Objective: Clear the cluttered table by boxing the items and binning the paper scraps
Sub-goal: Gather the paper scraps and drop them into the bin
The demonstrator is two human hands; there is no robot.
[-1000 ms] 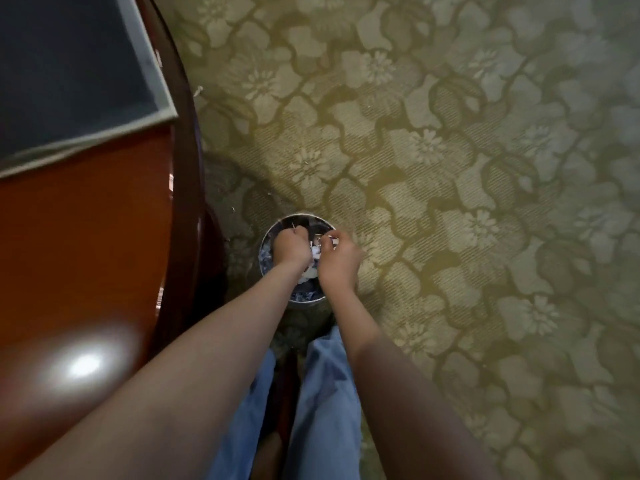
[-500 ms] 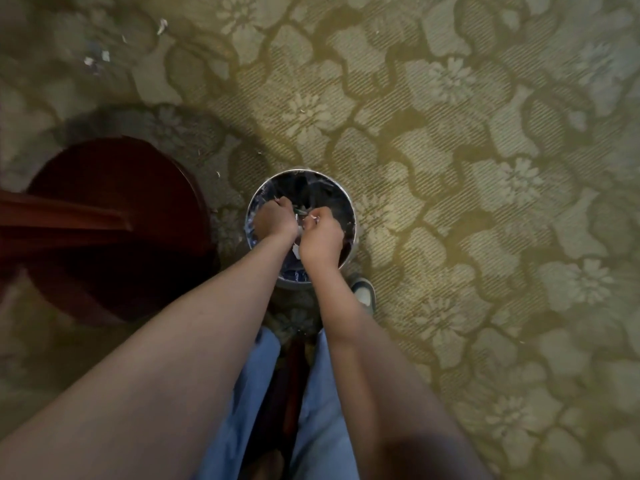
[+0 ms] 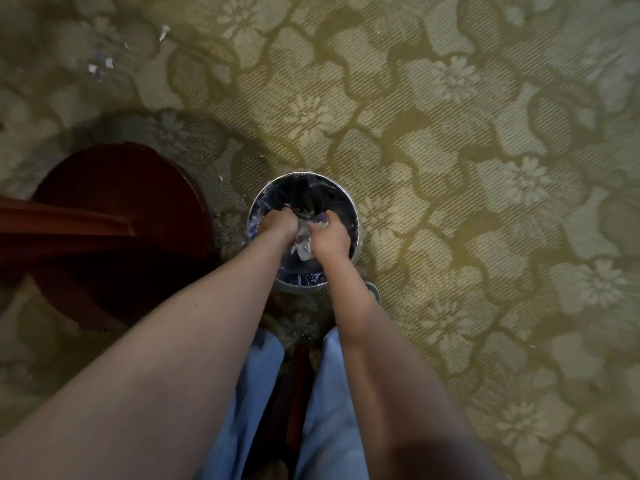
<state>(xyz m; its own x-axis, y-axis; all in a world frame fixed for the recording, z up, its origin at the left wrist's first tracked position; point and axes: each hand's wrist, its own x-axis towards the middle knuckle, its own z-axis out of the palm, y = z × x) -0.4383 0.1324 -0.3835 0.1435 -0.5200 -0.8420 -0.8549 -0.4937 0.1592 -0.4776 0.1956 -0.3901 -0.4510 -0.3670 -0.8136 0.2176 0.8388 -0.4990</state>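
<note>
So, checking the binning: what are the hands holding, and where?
The left hand and right hand clutch paper scraps from either side, over the bin.

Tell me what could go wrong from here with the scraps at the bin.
1. The left hand and right hand hold torn white and purple paper scraps over the small round metal bin. Bits may flutter past its rim onto the patterned green carpet.
2. The loose white bits already on the carpet, beyond the dark round wooden table base, may be forgotten.
</note>
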